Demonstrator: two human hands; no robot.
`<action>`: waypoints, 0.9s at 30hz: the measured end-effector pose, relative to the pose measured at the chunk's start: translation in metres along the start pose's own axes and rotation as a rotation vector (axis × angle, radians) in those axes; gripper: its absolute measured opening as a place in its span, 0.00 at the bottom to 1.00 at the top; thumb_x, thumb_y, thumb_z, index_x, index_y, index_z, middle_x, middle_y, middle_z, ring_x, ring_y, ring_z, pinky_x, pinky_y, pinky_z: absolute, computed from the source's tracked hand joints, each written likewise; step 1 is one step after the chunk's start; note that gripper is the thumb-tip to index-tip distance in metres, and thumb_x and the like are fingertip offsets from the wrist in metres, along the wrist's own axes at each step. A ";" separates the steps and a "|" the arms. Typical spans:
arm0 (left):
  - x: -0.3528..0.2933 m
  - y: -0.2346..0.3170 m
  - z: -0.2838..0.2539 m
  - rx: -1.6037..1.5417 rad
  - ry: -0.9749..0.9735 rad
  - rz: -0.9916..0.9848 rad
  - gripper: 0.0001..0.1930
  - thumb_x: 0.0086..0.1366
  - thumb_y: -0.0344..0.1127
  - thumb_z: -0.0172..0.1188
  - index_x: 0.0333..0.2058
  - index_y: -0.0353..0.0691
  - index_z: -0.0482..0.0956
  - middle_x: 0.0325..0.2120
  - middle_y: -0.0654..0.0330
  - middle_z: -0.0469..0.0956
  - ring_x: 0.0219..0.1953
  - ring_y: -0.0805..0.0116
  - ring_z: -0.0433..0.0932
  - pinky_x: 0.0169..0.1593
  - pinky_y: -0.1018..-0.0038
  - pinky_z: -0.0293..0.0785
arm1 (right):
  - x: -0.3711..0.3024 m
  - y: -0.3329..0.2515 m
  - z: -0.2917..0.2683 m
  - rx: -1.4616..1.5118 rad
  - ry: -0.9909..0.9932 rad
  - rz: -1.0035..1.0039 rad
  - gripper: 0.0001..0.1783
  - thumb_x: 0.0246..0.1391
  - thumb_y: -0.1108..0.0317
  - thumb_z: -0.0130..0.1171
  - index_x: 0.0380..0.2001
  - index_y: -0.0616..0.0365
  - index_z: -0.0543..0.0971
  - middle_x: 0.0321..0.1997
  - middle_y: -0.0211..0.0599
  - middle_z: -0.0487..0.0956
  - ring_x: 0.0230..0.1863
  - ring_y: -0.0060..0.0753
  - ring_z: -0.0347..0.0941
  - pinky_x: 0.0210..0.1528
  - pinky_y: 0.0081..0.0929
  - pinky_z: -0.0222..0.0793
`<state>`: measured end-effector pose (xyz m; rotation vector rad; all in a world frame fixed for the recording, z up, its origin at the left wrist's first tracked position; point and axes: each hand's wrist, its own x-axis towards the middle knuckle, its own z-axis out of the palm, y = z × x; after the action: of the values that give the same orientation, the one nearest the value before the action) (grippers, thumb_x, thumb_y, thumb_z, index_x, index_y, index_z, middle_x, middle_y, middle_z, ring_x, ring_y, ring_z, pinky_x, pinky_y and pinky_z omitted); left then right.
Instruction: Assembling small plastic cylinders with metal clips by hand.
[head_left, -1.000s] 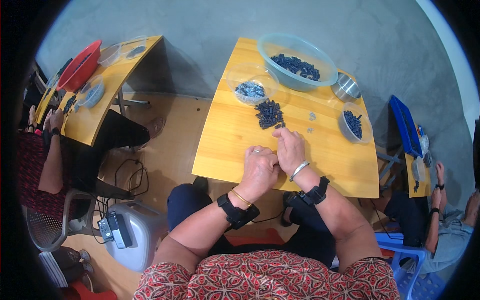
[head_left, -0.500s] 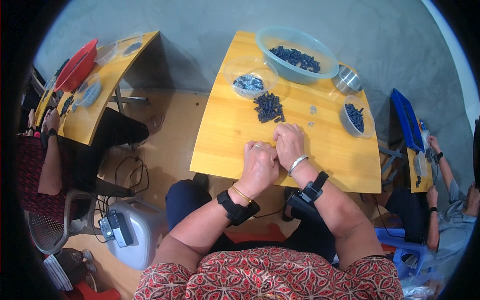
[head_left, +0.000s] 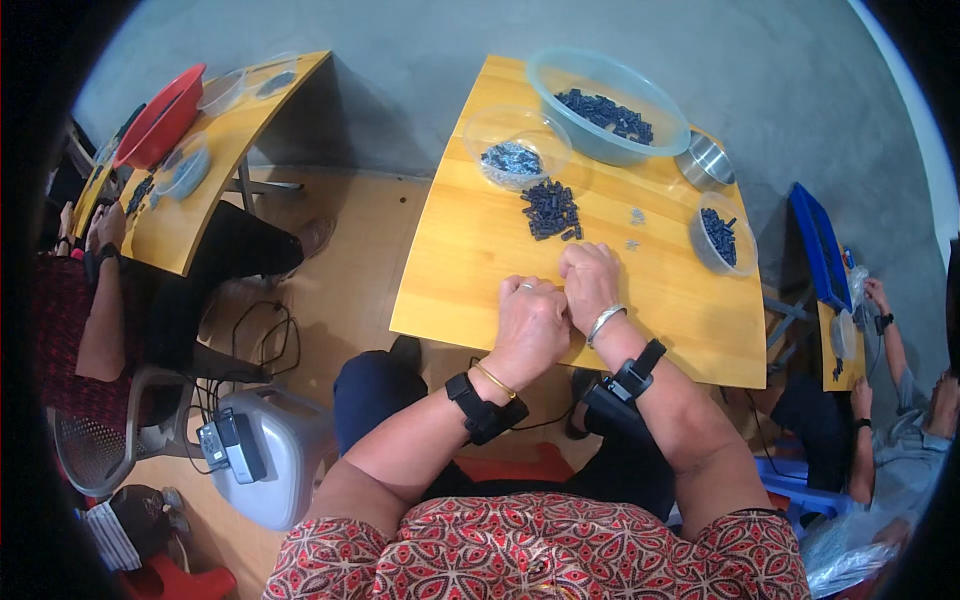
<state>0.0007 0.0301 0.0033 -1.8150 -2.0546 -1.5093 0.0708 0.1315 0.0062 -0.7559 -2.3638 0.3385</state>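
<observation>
My left hand (head_left: 531,322) and my right hand (head_left: 591,278) meet over the near part of the yellow wooden table (head_left: 450,270). Both have curled fingers, pressed together at the fingertips; anything between them is hidden by the knuckles. Just beyond lies a heap of small black cylindrical parts (head_left: 551,210). To the right of the heap are two little clusters of tiny silvery pieces (head_left: 637,216). A clear round tub (head_left: 517,150) behind the heap holds small shiny dark pieces, and another clear tub (head_left: 722,238) at the right holds black parts.
At the table's far end stand a large pale blue basin (head_left: 600,105) of black parts and a metal bowl (head_left: 705,162). Left, another person sits at a table with a red basin (head_left: 160,120). A person works at the right beside a blue tray (head_left: 818,245). A grey stool (head_left: 275,460) holds a black device.
The view has shifted slightly, so the table appears a little to the right. My hands stay together in nearly the same closed pose.
</observation>
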 end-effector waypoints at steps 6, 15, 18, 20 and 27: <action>0.001 0.001 -0.006 -0.011 -0.002 0.007 0.03 0.40 0.25 0.58 0.13 0.37 0.72 0.16 0.56 0.70 0.23 0.59 0.69 0.34 0.67 0.61 | 0.000 0.004 0.001 0.068 0.009 0.052 0.06 0.41 0.74 0.44 0.19 0.54 0.72 0.23 0.34 0.73 0.29 0.40 0.65 0.34 0.36 0.58; 0.011 0.000 -0.021 -1.245 0.022 -0.640 0.04 0.57 0.28 0.57 0.31 0.35 0.78 0.25 0.66 0.75 0.25 0.79 0.69 0.33 0.83 0.68 | -0.026 -0.028 -0.046 0.568 0.002 0.180 0.11 0.49 0.78 0.50 0.38 0.61 0.68 0.27 0.27 0.67 0.30 0.18 0.64 0.34 0.16 0.62; 0.011 0.001 -0.023 -1.456 0.006 -0.776 0.05 0.58 0.28 0.56 0.31 0.34 0.77 0.26 0.64 0.75 0.27 0.78 0.69 0.34 0.83 0.68 | -0.024 -0.043 -0.051 0.364 -0.003 0.014 0.12 0.48 0.78 0.52 0.38 0.61 0.68 0.27 0.31 0.69 0.29 0.24 0.66 0.35 0.20 0.64; 0.011 0.003 -0.023 -1.533 -0.022 -0.791 0.05 0.58 0.29 0.55 0.32 0.34 0.76 0.26 0.64 0.75 0.28 0.78 0.70 0.34 0.82 0.68 | -0.022 -0.045 -0.051 0.344 0.013 0.011 0.12 0.46 0.76 0.54 0.36 0.61 0.68 0.27 0.37 0.70 0.28 0.31 0.68 0.33 0.25 0.65; 0.010 -0.002 -0.022 -1.437 -0.058 -0.861 0.05 0.58 0.29 0.55 0.31 0.33 0.75 0.26 0.62 0.75 0.27 0.76 0.71 0.35 0.80 0.70 | -0.016 -0.039 -0.050 0.160 -0.021 -0.165 0.10 0.42 0.75 0.54 0.32 0.59 0.69 0.29 0.43 0.70 0.31 0.46 0.68 0.33 0.36 0.65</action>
<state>-0.0161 0.0238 0.0194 -0.8100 -1.8642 -3.8419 0.0961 0.0931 0.0527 -0.4809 -2.3666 0.4605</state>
